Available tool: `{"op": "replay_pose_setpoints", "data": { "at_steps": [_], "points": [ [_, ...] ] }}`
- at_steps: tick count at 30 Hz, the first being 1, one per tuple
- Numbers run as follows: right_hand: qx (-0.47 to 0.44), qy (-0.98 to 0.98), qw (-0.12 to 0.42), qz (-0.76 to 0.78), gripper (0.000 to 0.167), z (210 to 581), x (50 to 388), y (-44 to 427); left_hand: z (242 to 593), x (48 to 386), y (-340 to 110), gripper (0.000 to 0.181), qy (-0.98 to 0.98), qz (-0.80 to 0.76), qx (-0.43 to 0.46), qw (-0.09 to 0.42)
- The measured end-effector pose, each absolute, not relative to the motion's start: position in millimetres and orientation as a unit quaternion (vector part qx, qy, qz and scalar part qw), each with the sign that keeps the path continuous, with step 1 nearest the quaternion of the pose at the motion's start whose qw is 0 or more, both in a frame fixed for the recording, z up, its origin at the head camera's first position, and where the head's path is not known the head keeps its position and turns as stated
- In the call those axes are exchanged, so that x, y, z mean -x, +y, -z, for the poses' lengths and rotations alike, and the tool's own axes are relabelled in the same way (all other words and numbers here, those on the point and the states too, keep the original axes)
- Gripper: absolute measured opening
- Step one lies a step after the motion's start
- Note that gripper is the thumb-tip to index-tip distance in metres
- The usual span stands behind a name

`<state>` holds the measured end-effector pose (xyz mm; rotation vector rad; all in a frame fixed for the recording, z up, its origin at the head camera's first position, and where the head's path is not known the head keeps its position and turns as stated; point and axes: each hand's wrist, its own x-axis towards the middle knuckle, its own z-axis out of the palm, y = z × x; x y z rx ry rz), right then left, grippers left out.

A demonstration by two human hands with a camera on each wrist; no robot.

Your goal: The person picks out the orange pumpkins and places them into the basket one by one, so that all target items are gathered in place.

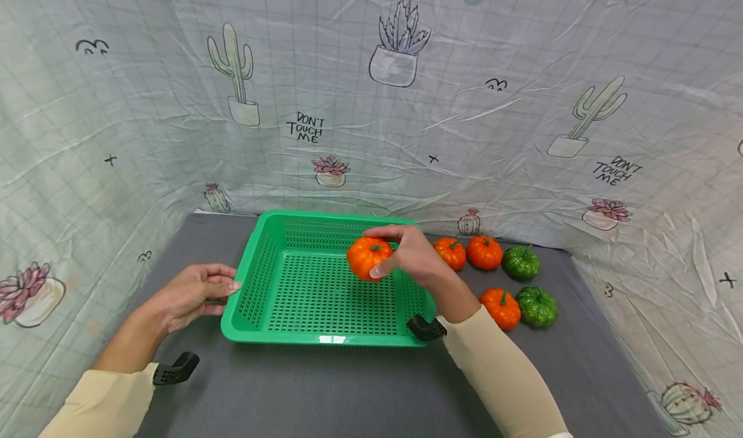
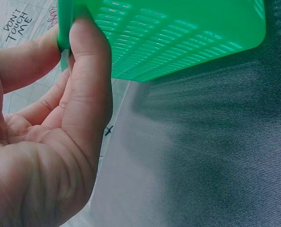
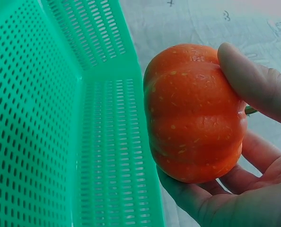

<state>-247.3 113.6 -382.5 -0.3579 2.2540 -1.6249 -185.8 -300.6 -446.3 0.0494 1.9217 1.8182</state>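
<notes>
Orange pumpkin (image 1: 366, 259), one: I am seeing the right hand (image 1: 416, 255) pinching it between thumb and fingers above the green basket (image 1: 331, 302). Left hand (image 1: 191, 293), one: pinching the basket's rim. Further pumpkins (image 1: 500, 309), five: lying right of the basket.

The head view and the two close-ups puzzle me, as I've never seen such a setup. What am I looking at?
There is no robot here, only a person's bare hands. The wide picture comes from a camera worn on the head; each close-up comes from one worn on a wrist. The left hand pinches the rim of a green basket on a grey surface. The right hand holds an orange pumpkin. Right of the basket lie three more orange pumpkins and two green ones.
</notes>
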Motion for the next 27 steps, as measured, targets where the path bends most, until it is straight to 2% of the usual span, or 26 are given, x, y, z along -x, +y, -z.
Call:
{"op": "replay_pose_setpoints", "data": {
  "at_steps": [27],
  "points": [
    [0.142,0.79,0.182,0.569,0.07,390,256,81,445,185,-301,0.021,0.694,-0.675,-0.022,0.249]
  ]
}}
